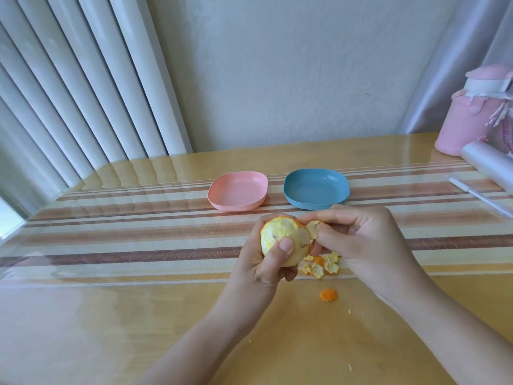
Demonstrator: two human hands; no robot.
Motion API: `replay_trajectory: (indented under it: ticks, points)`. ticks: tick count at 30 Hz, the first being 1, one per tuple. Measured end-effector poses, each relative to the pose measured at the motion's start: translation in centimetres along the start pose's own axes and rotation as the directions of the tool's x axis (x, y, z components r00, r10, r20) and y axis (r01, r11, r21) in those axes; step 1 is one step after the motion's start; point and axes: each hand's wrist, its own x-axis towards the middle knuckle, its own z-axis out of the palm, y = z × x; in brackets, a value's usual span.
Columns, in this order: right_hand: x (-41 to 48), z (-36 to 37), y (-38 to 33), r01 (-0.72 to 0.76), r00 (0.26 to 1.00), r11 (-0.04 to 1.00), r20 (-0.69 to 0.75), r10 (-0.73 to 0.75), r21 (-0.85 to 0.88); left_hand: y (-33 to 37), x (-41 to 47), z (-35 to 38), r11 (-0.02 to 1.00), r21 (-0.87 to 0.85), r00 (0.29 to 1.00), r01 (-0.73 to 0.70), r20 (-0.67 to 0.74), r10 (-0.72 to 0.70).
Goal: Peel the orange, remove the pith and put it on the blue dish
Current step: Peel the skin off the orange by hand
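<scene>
Left hand (258, 270), right hand (369, 240), fingers (330, 218) curled

Home dining table (111, 315), vertical blinds (69, 93), pink flask (469, 112)

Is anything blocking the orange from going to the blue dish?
No object. Only the right hand, pinching peel, reaches across between the orange in the left hand and the blue dish.

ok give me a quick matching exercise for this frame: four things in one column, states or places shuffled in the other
1 orange
2 peel flap
3 peel scraps
4 blue dish

A empty, right of the pink dish
B loose on the table
C gripped by the left hand
D pinched by the right hand

Pairs: 1-C, 2-D, 3-B, 4-A
</scene>
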Motion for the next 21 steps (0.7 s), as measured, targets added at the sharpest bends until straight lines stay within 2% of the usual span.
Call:
replay_trajectory:
  ticks: [6,8,10,12,14,15,18,21]
  points:
    - [0.2,0.5,0.5,-0.164,0.985,0.949,-0.011,0.174,0.270,-0.4,0.3,0.0,0.993,-0.114,1.000,0.003,-0.007,-0.004]
    - [0.5,0.6,0.9,-0.231,0.966,0.860,0.004,0.258,0.455,-0.4,0.5,0.0,0.985,-0.173,1.000,0.010,-0.024,-0.015]
    - [1.0,0.2,1.3,-0.233,0.951,0.782,-0.034,0.308,0.577,-0.2,0.6,-0.1,0.975,-0.221,0.999,0.013,-0.043,-0.024]
    - [1.5,-0.8,1.6,-0.156,0.959,0.868,-0.137,0.247,0.471,-0.2,0.7,-0.3,0.975,-0.220,0.998,0.020,-0.047,-0.031]
    - [1.8,-1.8,1.6,-0.040,0.969,0.979,-0.232,0.087,0.200,-0.1,0.8,-0.4,0.980,-0.194,0.999,0.041,-0.025,-0.047]
    - [1.8,-2.1,1.5,0.009,0.969,0.996,-0.246,0.013,0.085,-0.1,0.8,-0.5,0.982,-0.183,0.998,0.057,-0.006,-0.059]
    - [1.7,-2.4,1.7,0.088,0.986,0.984,-0.124,-0.108,-0.155,-0.1,0.8,-0.6,0.971,-0.210,0.993,0.116,0.042,-0.110]
    - [1.4,-2.1,2.0,0.134,0.991,0.937,0.050,-0.124,-0.324,-0.2,0.8,-0.6,0.951,-0.272,0.989,0.149,0.050,-0.140]
